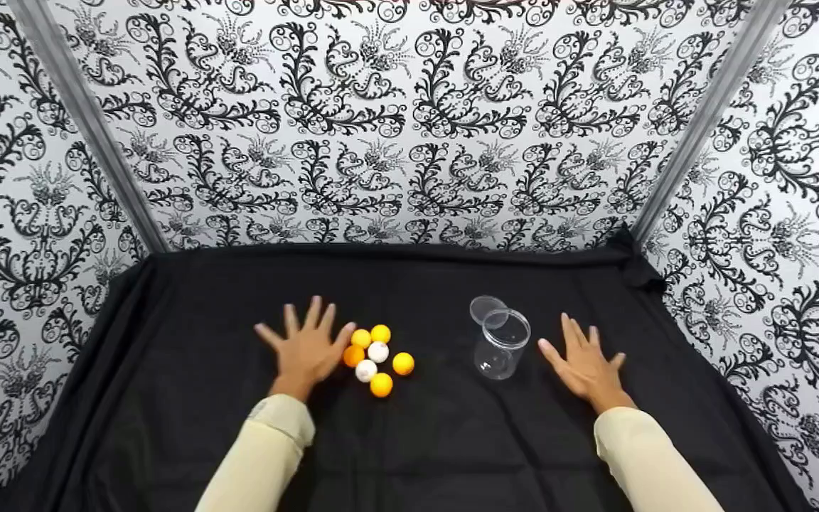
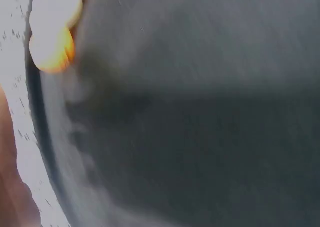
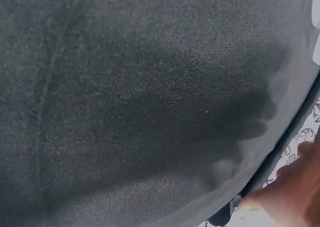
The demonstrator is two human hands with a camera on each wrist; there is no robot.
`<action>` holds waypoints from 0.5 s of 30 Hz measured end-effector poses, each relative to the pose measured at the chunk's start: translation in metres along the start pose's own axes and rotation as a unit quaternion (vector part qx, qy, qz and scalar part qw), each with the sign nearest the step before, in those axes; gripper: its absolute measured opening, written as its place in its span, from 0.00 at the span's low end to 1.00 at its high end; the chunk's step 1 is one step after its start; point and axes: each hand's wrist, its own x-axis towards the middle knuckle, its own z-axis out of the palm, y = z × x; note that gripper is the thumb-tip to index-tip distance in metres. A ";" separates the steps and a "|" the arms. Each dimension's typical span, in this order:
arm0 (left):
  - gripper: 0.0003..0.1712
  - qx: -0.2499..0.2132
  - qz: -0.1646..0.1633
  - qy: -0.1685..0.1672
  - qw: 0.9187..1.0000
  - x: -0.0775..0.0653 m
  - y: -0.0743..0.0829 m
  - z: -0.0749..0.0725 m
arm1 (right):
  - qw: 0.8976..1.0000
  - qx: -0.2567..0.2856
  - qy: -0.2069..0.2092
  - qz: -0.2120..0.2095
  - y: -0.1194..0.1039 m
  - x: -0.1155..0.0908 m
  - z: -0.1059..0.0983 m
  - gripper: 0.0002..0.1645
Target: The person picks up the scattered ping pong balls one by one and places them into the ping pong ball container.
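Observation:
My left hand (image 1: 306,353) is spread with straight fingers over the cloth. Its thumb tip is right beside a cluster of several table tennis balls, orange-yellow ones (image 1: 381,385) and two white ones (image 1: 378,352). In the left wrist view, an orange ball (image 2: 52,52) and a paler one show at the upper left, near part of that hand (image 2: 15,182). A clear jar (image 1: 496,359) stands with its mouth uncovered, and a clear round lid (image 1: 485,308) is just behind it. Right of the jar, my right hand (image 1: 587,366) is spread and holds nothing; part of it (image 3: 292,192) shows in the right wrist view.
Black cloth (image 1: 438,441) covers the table, with folds at its sides and a bunched corner (image 1: 630,259) at the back right. Patterned black-and-white walls (image 1: 395,121) with grey corner posts enclose the back and both sides.

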 end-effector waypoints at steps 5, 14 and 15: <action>0.32 -0.031 0.078 0.083 0.993 0.006 0.062 0.009 | 0.993 0.062 0.072 -0.071 -0.009 0.002 0.001 0.48; 0.36 -0.258 0.222 -0.011 0.940 0.000 0.170 0.043 | 0.972 0.121 0.102 -0.171 -0.035 0.004 0.010 0.44; 0.37 -0.273 0.223 -0.025 0.936 0.000 0.179 0.046 | 0.972 0.122 0.100 -0.174 -0.038 0.004 0.011 0.45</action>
